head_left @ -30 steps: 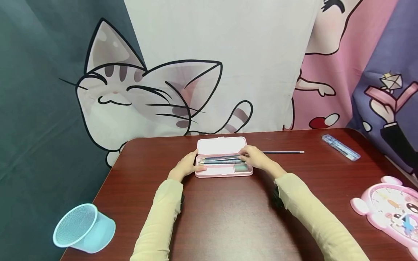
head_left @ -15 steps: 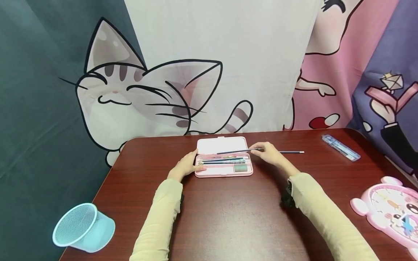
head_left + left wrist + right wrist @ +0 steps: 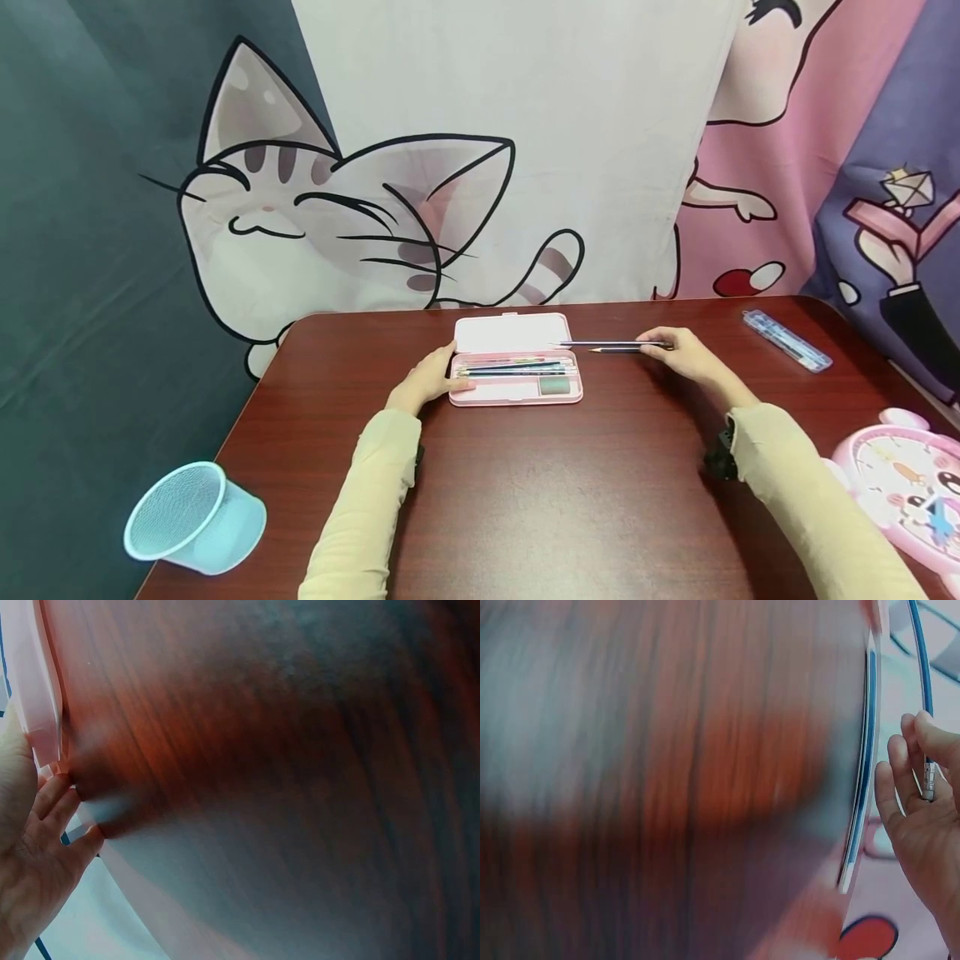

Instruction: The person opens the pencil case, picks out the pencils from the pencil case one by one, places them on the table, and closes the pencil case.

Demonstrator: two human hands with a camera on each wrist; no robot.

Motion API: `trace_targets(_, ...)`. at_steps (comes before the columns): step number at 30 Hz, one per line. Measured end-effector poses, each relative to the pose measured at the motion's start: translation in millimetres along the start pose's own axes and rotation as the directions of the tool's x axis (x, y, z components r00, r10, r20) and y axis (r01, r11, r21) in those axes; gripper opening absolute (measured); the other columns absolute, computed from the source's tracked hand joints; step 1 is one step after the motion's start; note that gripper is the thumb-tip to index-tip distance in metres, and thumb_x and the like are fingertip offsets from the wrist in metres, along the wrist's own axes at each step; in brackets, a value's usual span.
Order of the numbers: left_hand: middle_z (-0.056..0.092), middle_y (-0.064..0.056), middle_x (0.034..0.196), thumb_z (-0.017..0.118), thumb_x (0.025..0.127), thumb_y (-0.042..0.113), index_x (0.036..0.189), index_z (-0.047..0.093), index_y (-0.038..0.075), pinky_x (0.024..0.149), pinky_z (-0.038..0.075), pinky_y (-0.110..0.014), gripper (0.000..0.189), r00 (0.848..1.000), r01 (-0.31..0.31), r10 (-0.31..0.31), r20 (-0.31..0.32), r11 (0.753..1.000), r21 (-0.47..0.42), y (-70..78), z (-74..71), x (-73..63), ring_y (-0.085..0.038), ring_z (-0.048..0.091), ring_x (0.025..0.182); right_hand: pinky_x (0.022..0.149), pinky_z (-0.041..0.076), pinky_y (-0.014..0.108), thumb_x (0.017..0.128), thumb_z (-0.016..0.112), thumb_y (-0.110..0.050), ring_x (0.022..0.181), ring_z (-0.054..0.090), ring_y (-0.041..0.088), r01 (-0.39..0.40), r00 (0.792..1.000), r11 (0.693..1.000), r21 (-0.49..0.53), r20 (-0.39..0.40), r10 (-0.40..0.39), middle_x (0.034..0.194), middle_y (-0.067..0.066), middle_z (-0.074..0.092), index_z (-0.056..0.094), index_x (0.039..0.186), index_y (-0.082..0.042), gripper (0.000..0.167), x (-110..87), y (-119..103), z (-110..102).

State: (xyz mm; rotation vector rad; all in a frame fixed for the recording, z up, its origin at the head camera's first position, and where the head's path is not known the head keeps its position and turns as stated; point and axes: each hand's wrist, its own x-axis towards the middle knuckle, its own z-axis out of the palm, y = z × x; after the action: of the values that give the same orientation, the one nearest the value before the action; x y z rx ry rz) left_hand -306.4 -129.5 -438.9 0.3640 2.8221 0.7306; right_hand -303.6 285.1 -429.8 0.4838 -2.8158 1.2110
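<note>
An open pink pencil case (image 3: 495, 396) lies near the table's far edge, with several pencils (image 3: 517, 369) and a greenish block (image 3: 555, 386) inside. My left hand (image 3: 426, 382) grips its left end, the thumb over the front wall; the left wrist view shows the case's corner (image 3: 41, 682) between thumb and fingers. To the right of the case, my right hand (image 3: 681, 354) pinches a dark pencil (image 3: 600, 342) near its eraser end, tip pointing left. Below it on the table lies another pencil (image 3: 615, 350), partly hidden by the hand; the right wrist view shows both, this lying one (image 3: 864, 757) near the edge.
A clear case with blue markings (image 3: 787, 340) lies at the back right. A pink animal-shaped clock (image 3: 885, 483) is at the right, partly behind the right sleeve. A light blue mesh basket (image 3: 232, 521) stands at the left table edge. A cartoon-printed cloth hangs behind.
My right hand has lifted a pencil out of the case and carried it to the right, over the pencil on the table. The left hand stays on the case.
</note>
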Motion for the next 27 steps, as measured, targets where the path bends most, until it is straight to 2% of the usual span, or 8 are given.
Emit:
trace_targets(6,0.036,-0.018,0.143,0.069,0.078,0.04,0.144,0.023,0.003,0.108,0.03,-0.046,0.089,1.0,-0.005,0.005,-0.009,0.999,0.047,0.5,-0.3,-0.5,-0.03,0.035,0.132,0.058,0.039,0.015,0.088,0.059,-0.009,0.065,0.047,0.0,-0.02,1.0,1.0,-0.011,-0.021,0.02,0.088,0.019,0.063,0.061,0.104,0.008,0.024,-9.5,16.1,-16.4)
trace_targets(13,0.036,-0.018,0.144,0.069,0.078,0.04,0.144,0.023,0.004,0.108,0.029,-0.047,0.089,1.0,0.0,0.0,-0.012,1.0,0.031,2.5,-1.6,-2.0,-0.03,0.034,0.133,0.056,0.042,0.018,0.087,0.058,-0.005,0.062,0.051,0.004,-0.028,0.999,0.999,-0.023,-0.016,0.028,0.081,0.018,0.063,0.061,0.102,0.01,0.021,-17.3,25.5,-27.5)
trace_targets(16,0.035,-0.018,0.144,0.069,0.078,0.04,0.145,0.022,0.004,0.108,0.029,-0.047,0.088,1.0,0.007,-0.006,-0.009,1.0,0.03,2.2,-1.3,-1.5,-0.03,0.034,0.133,0.06,0.042,0.016,0.087,0.059,-0.007,0.065,0.051,0.002,-0.05,0.999,0.997,-0.055,0.0,0.05,0.085,0.02,0.064,0.061,0.102,0.008,0.022,-18.9,27.9,-30.1)
trace_targets(19,0.035,-0.018,0.144,0.069,0.079,0.04,0.145,0.022,0.004,0.108,0.029,-0.046,0.088,1.0,0.006,-0.005,-0.01,0.999,0.036,2.5,-1.2,-1.8,-0.03,0.034,0.133,0.066,0.042,0.018,0.086,0.062,-0.011,0.071,0.052,0.003,-0.078,0.997,0.989,-0.13,0.008,0.08,0.091,0.02,0.065,0.063,0.101,0.005,0.021,-18.9,28.9,-31.1)
trace_targets(23,0.036,-0.019,0.143,0.069,0.079,0.039,0.144,0.023,0.003,0.108,0.029,-0.045,0.088,1.0,-0.012,0.012,-0.013,0.999,0.04,3.8,-1.2,-3.1,-0.031,0.035,0.133,0.072,0.044,0.028,0.083,0.066,-0.013,0.076,0.055,0.014,-0.082,0.997,0.972,-0.221,-0.018,0.08,0.092,0.02,0.066,0.065,0.096,0.001,0.019,-18.4,28.3,-30.1)
trace_targets(27,0.036,-0.02,0.143,0.07,0.078,0.038,0.144,0.023,0.001,0.108,0.03,-0.045,0.088,1.0,-0.022,0.023,-0.016,0.999,0.042,3.8,-0.6,-3.4,-0.031,0.035,0.132,0.073,0.046,0.042,0.08,0.068,-0.013,0.077,0.059,0.028,0.0,0.999,0.969,-0.246,-0.042,-0.011,0.088,0.021,0.067,0.066,0.089,0.001,0.016,-16.9,33.5,-28.0)
